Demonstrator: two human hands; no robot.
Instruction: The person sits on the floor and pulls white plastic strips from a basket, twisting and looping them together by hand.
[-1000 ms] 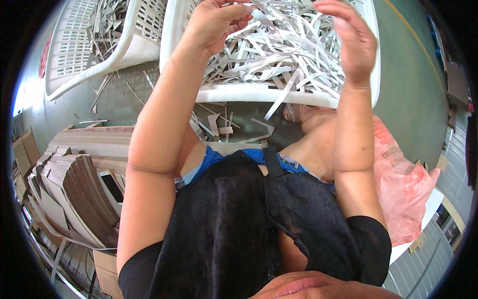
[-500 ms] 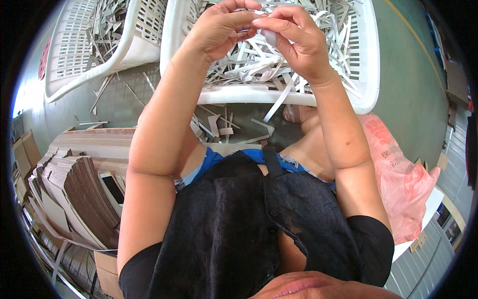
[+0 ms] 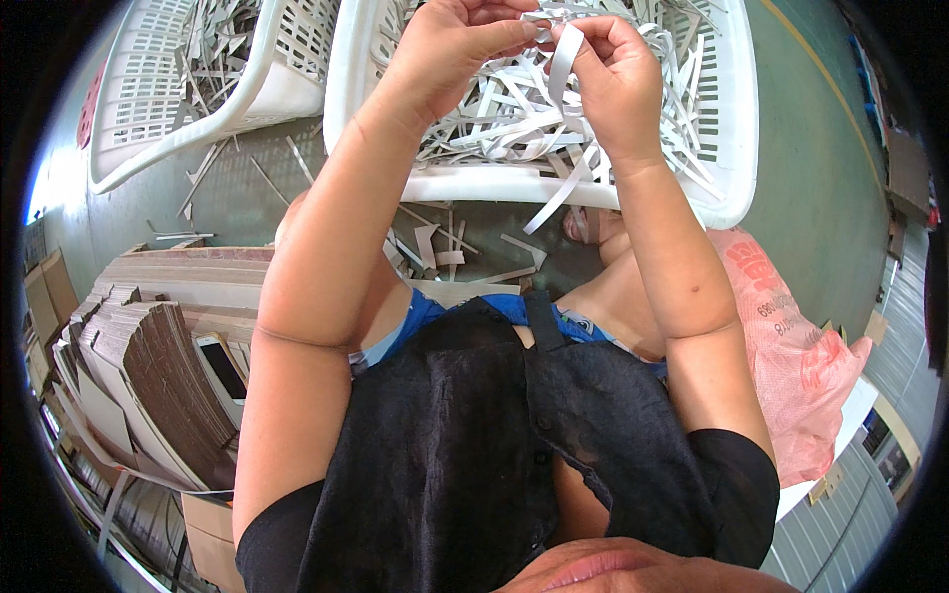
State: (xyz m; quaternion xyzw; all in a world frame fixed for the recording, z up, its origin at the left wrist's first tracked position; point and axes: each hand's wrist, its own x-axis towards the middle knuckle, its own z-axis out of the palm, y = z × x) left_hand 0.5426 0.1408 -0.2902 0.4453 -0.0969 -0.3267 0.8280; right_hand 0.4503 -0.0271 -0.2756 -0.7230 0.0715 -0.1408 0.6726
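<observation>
A grey-white paper strip (image 3: 561, 61) is held up between both hands, directly above the heap of like strips (image 3: 514, 119) in the near white plastic basket (image 3: 736, 128). The left hand (image 3: 450, 49) is closed, thumb and forefinger pinched on the upper end of the strip. The right hand (image 3: 613, 74) is likewise closed, its fingers pinching the same strip just beside the left, so that the loose end hangs down between the wrists. Holding it over the basket appears to keep any falling scrap within the container.

The strips in the basket lie tangled and some hang over the front rim. A second white basket (image 3: 168, 109), to the left and touching or nearly touching the first, holds a thinner scatter of the same material. Loose offcuts (image 3: 445, 247) lie on the floor between the baskets and the person's knees.

To the left stands a stack of flattened brown cardboard sheets (image 3: 148, 366), fanned on edge, with a phone (image 3: 222, 368) resting against it. To the right a pink plastic sack (image 3: 801, 366) lies on the green floor (image 3: 820, 198), well apart from the hands.
</observation>
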